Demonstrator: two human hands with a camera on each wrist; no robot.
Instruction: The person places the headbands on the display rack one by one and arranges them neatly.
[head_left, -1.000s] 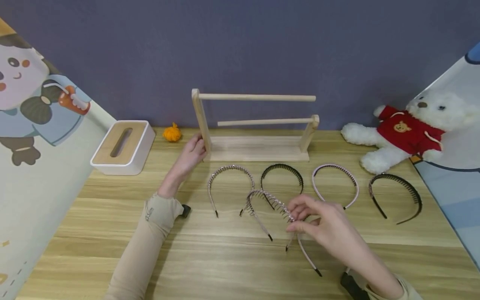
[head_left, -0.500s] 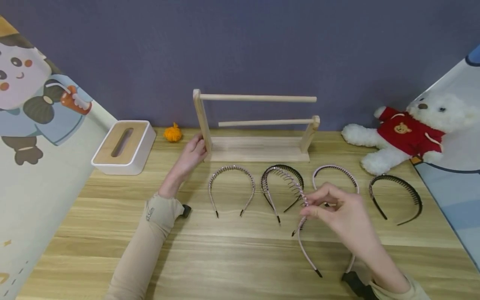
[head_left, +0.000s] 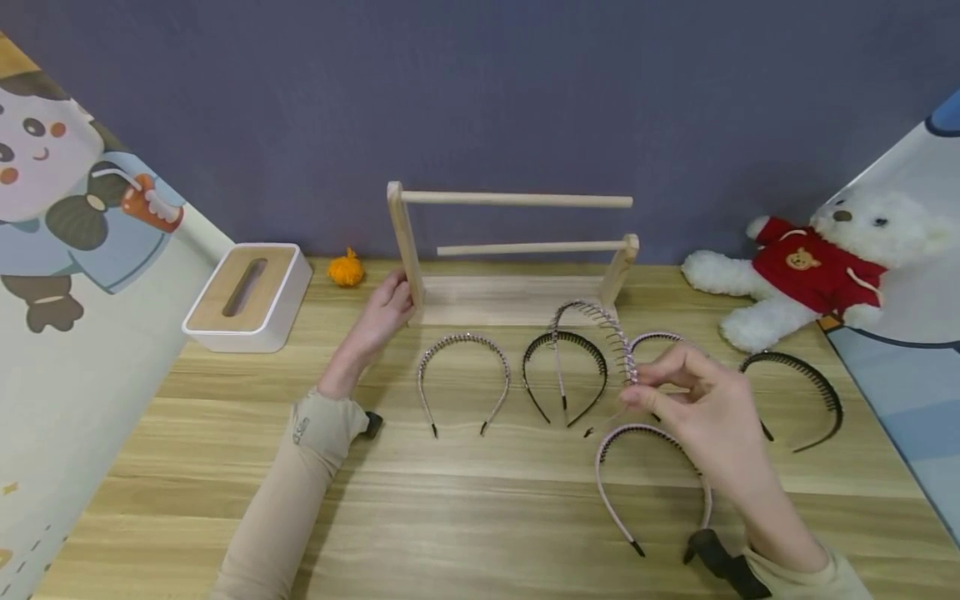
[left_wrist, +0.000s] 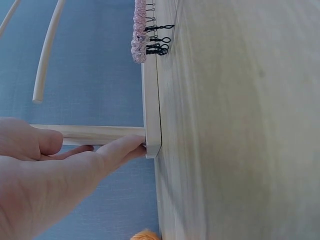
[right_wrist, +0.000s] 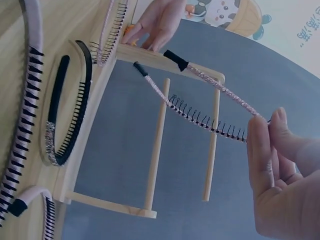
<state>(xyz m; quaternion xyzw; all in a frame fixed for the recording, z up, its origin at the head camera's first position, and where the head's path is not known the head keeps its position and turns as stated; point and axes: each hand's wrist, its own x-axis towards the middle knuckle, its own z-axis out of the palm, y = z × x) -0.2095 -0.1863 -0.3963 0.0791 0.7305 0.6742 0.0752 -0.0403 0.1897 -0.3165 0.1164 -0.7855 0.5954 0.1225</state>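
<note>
My right hand point(head_left: 708, 408) pinches a pink, glittery headband point(head_left: 618, 332) with comb teeth between thumb and fingers. It is held raised, its arc in front of the right end of a wooden two-bar rack point(head_left: 517, 300). In the right wrist view the held headband's dark-tipped ends point(right_wrist: 175, 60) point towards the rack, beyond the fingertips. My left hand point(head_left: 386, 308) holds the foot of the rack's tall left post; in the left wrist view its fingers point(left_wrist: 120, 150) lie along that post by the base. Both bars carry nothing.
Along the rack's front lie a glittery headband point(head_left: 467, 337), a black one point(head_left: 564, 335), a pink one point(head_left: 656, 337) and a dark one point(head_left: 806, 362). Another pink headband point(head_left: 637, 427) lies nearer. A tissue box point(head_left: 251, 292), orange ornament point(head_left: 346, 268) and teddy bear point(head_left: 810, 262) stand around.
My right hand has carried the pinched headband up, away from the near pink one and rightward, towards the rack's right end. The left hand has stayed at the post.
</note>
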